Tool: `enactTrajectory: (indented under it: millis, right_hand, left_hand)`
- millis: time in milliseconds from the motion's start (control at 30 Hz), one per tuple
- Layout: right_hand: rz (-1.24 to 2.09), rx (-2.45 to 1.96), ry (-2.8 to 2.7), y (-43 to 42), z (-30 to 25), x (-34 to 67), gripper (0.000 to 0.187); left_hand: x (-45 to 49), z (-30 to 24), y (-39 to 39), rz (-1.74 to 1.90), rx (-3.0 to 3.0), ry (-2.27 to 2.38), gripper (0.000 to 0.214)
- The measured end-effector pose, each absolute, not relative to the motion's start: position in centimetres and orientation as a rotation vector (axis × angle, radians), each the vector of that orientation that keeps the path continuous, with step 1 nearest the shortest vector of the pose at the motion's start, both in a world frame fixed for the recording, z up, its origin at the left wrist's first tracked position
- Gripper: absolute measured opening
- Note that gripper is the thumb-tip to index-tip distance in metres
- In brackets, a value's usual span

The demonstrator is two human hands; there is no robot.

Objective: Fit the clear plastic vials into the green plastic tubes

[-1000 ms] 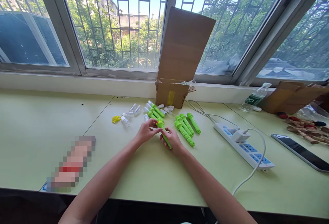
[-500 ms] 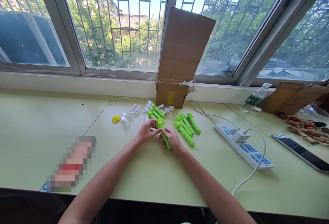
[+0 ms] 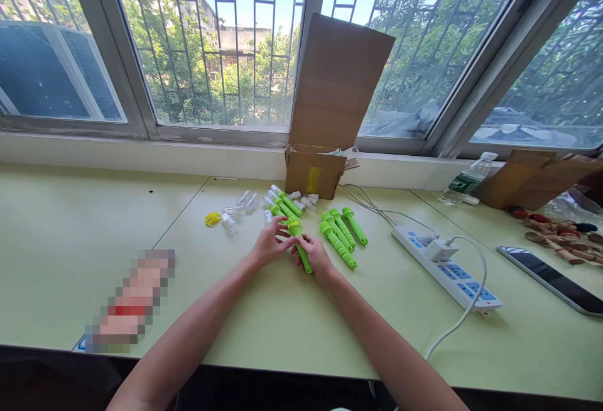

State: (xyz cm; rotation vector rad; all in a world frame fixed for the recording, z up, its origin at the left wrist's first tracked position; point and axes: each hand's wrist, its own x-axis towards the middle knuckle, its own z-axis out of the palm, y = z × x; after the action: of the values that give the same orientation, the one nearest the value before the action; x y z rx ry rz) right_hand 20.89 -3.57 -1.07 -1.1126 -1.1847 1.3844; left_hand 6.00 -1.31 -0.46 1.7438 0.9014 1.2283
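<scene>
A green plastic handle [image 3: 305, 261] with a wider, ringed head is held upright at a slant between my two hands. My right hand [image 3: 315, 256] wraps its fingers round the shaft. At the head, the thumb and fingers of my left hand [image 3: 271, 244] grip it from the left, where a yellow band shows round the rim. Just behind lie more green handles with clear tips [image 3: 287, 202]. Several green handles without clear tips [image 3: 339, 244] rest to the right. Loose clear caps [image 3: 230, 222] and a clump of yellow rings [image 3: 213, 219] lie to the left.
An open cardboard box [image 3: 308, 172] stands against the window sill. To the right are a white power strip [image 3: 447, 269] with cables, a phone [image 3: 551, 279], a water bottle [image 3: 468, 180] and wooden pieces [image 3: 560, 235]. A blurred-out object [image 3: 132, 304] lies at the left front.
My left fingers have shifted slightly on the head of the handle, and the head has tipped up a little. All else stays in place.
</scene>
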Motion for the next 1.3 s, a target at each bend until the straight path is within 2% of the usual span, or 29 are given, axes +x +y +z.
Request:
enactTrajectory:
  millis: [300,467,867,1300]
  right_hand:
    - [1.276,-1.076,-1.140,-4.0,-0.9,20.6,0.036]
    - [1.244,-1.057,-1.125,-3.9,-1.1,20.6,0.036]
    - [1.256,-1.043,-1.094,-4.0,-1.1,20.6,0.032]
    - [1.259,-1.054,-1.091,-4.1,-0.9,20.5,0.033]
  left_hand:
    - [6.2,-0.2,-1.6,1.220,1.768,0.951,0.055]
    - [6.2,-0.2,-1.4,1.276,1.747,0.960,0.047]
    - [4.9,0.1,0.1,1.374,0.965,0.816,0.034]
    - [4.5,-0.1,0.4,1.331,0.805,0.723,0.027]
